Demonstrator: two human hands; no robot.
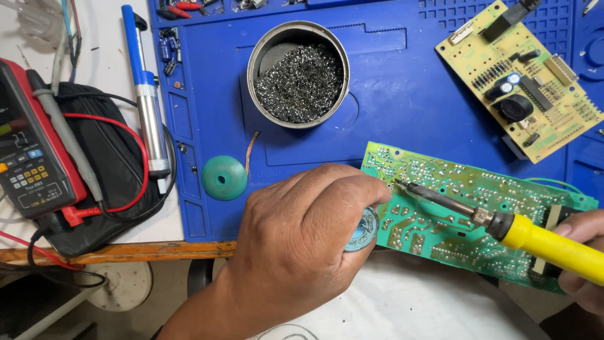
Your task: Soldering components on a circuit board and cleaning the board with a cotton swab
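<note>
green circuit board (478, 214), solder side up

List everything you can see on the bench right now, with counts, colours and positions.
green circuit board: 1, green, solder side up, front right
soldering iron: 1, yellow handle, tip on the green board
small round spool: 1, teal, in the left hand
yellow circuit board: 1, top right
tin of metal wool: 1, silver, top centre
teal disc: 1, left of centre
desoldering pump: 1, blue and silver, mat's left edge
multimeter: 1, red and black, far left
work mat: 1, blue
left hand: holds spool
right hand: grips iron
</note>
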